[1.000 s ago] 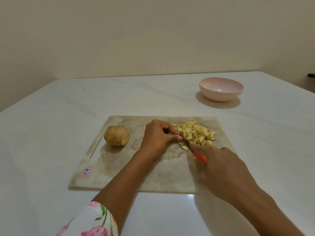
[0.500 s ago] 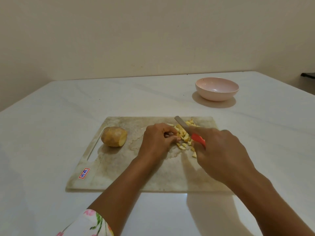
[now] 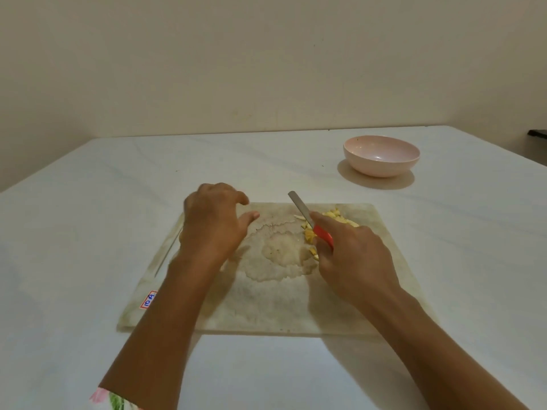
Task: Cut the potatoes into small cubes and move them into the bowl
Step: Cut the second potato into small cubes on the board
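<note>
R hand (image 3: 355,255) grips knife (image 3: 300,207) by its red handle, blade angled clear of potato cubes (image 3: 340,218) heaped at cutting board (image 3: 281,291) far-right, prob. between cuts; L hand (image 3: 213,226) arches over board's left, grip unreadable; bowl (image 3: 381,155) waits empty, well apart.

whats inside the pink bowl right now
The round pink bowl shows only a bare glossy inside, no potato pieces. Its near inner wall is hidden behind the rim. The yellow potato cubes lie on the marbled cutting board.

White marble tbl (image 3: 88,232) w/ beige wall (image 3: 266,69) behind.
</note>
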